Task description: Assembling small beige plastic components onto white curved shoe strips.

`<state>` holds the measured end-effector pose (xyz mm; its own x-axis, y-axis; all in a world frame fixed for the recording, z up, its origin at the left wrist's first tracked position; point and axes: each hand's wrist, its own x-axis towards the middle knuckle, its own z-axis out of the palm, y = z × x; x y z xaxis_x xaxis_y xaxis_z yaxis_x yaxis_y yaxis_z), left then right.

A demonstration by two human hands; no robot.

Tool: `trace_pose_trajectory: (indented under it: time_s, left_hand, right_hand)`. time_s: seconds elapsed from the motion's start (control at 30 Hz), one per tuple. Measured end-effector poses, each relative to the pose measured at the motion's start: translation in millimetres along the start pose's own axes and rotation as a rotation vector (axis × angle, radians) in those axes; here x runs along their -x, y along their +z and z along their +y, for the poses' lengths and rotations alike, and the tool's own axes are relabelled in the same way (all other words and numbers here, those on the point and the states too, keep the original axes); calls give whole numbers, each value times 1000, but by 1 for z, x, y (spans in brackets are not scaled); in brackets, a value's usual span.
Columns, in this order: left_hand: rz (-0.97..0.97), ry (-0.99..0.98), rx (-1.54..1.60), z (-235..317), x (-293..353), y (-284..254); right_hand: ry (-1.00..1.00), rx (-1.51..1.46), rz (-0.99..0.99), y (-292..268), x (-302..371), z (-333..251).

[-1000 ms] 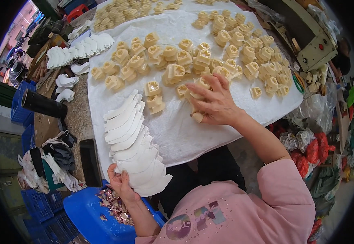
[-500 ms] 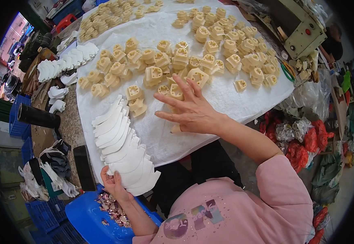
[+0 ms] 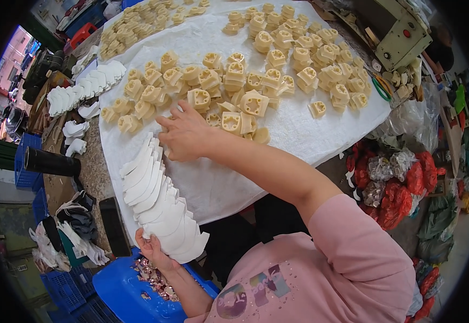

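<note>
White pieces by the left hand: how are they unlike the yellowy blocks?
The white pieces are thin; the cream blocks are chunky, with hollows. The white pieces overlap in one row; the cream blocks sit in clusters. Both groups touch the white cloth.

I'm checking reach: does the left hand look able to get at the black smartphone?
Probably yes: the black smartphone lies near the left hand, nothing visibly between, though white curved pieces occupy it.
</note>
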<state>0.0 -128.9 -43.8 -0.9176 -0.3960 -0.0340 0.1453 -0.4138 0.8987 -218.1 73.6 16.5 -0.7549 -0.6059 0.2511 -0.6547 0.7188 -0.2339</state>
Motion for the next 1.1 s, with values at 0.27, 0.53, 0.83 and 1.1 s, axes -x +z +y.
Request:
trace_pose_trajectory:
  time_s: [0.27,0.53,0.83,1.1]
  left_hand:
    - [57,-8,-96,9,7,0]
    - [-28,42,-169,15,6,18]
    - [-193,-55,-634,8,-41,71]
    - [-21,318,-1218,17,-28,82]
  right_hand:
    - [-168,182,-264,-24,33,13]
    - [-268,294,-72,-47,67,24]
    - [-162,242,-163,-60,76,32]
    - [-158,-62,197,-79,75,31]
